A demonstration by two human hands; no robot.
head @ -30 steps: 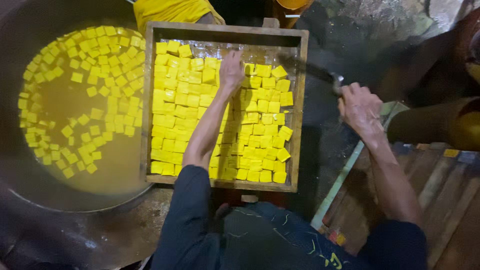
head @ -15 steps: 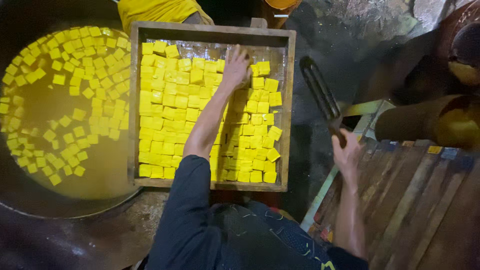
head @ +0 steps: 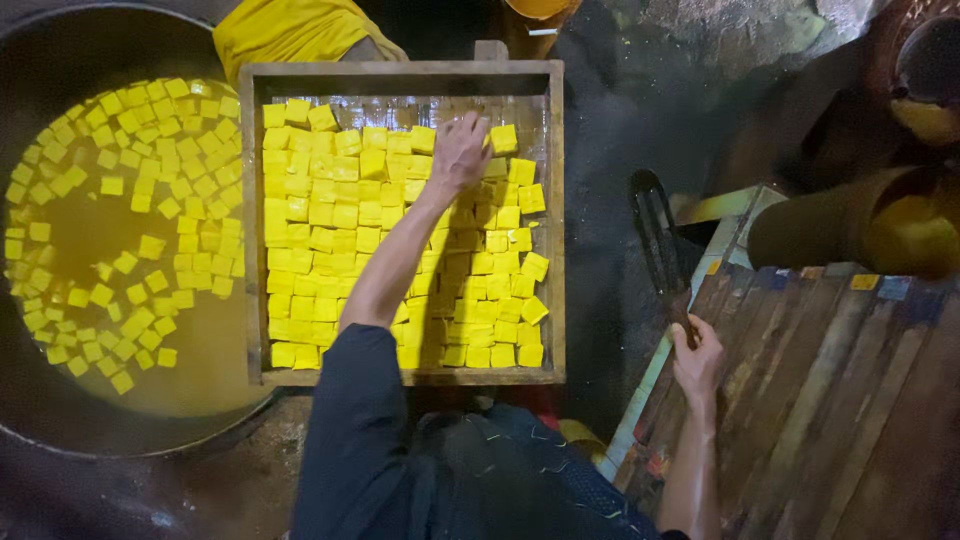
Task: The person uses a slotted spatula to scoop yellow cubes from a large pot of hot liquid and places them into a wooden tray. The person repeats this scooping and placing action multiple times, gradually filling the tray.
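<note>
At the frame's centre the left hand (head: 459, 152) rests with fingers loosely spread on the yellow cubes (head: 330, 240) filling the wooden tray (head: 552, 220), while at lower right the right hand (head: 697, 362) pinches the handle of a dark slotted spatula (head: 657, 235).

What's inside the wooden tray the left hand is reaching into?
The wooden tray holds rows of yellow cubes. The left hand rests on cubes near the far side; the forearm covers some, and the tray's bottom barely shows.
</note>
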